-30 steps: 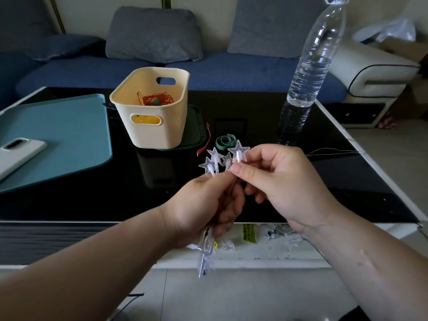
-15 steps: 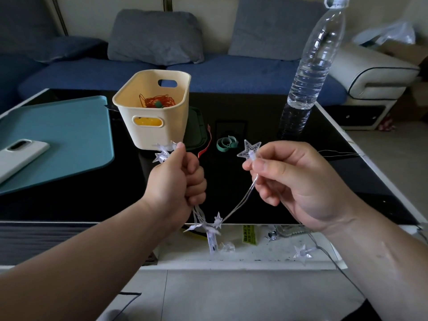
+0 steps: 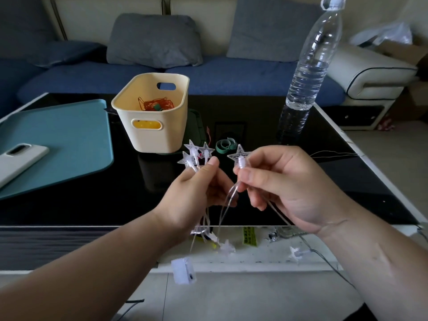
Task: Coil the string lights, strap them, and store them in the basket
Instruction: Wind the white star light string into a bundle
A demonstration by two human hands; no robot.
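My left hand (image 3: 192,195) grips a bunch of clear star lights (image 3: 194,154) that stick up above its fingers. My right hand (image 3: 280,181) pinches the stem of one more star (image 3: 238,155) on the same string lights, just right of the bunch. Thin clear wire loops hang below both hands, with more stars and a white battery box (image 3: 183,271) dangling near the table's front edge. The cream basket (image 3: 173,126) stands behind my hands on the black table, holding a coil of orange wire (image 3: 155,104). A green strap (image 3: 225,144) lies curled on the table behind the stars.
A tall clear water bottle (image 3: 310,66) stands at the back right. A teal mat (image 3: 58,140) with a white phone (image 3: 18,161) covers the table's left. Loose wire trails off the right edge (image 3: 333,155). A blue sofa with grey cushions sits behind.
My left hand, which had swung left toward the basket half a second ago, has come back toward my right hand. The single star in my right hand now sits close beside the bunch.
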